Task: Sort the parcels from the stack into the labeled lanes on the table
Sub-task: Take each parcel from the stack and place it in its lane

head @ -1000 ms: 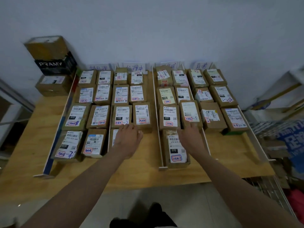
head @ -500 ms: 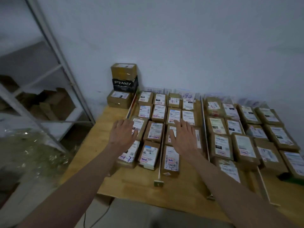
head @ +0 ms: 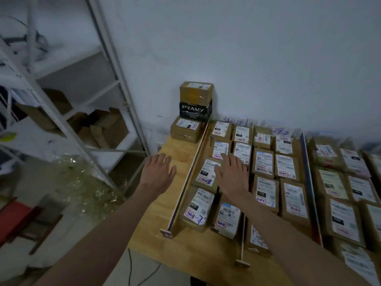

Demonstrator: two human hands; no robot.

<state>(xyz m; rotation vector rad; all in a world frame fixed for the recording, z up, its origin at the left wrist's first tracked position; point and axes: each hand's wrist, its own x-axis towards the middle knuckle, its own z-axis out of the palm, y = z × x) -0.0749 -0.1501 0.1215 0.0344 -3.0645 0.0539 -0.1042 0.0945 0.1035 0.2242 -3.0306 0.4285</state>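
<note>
Here both hands are out flat over the near-left part of the wooden table [head: 144,230], fingers straight and spread, neither one holding anything. The left hand [head: 157,172] hovers above bare wood just left of the leftmost white divider rail [head: 186,182], while the right hand [head: 233,174] is just right of that rail, above the parcels in the first lane; whether its palm touches them I cannot tell. Beyond the left hand, at the table's far-left corner against the wall, stands the stack [head: 192,112] — a taped brown box on top, a black box printed PRAMY [head: 194,110] under it, and a labelled brown parcel [head: 186,129] at the bottom. Right of the rail the lanes are packed with brown parcels lying label-up in rows, the nearest one in the first lane [head: 198,207] bearing a red stamp and blue handwriting. More rails [head: 309,182] part the lanes further right, and handwritten paper signs [head: 234,121] stand at the far end against the wall. Left of the table a white metal shelf unit [head: 68,112] holds empty, flattened cartons — and a red chair [head: 18,219] sits on the floor below.
</note>
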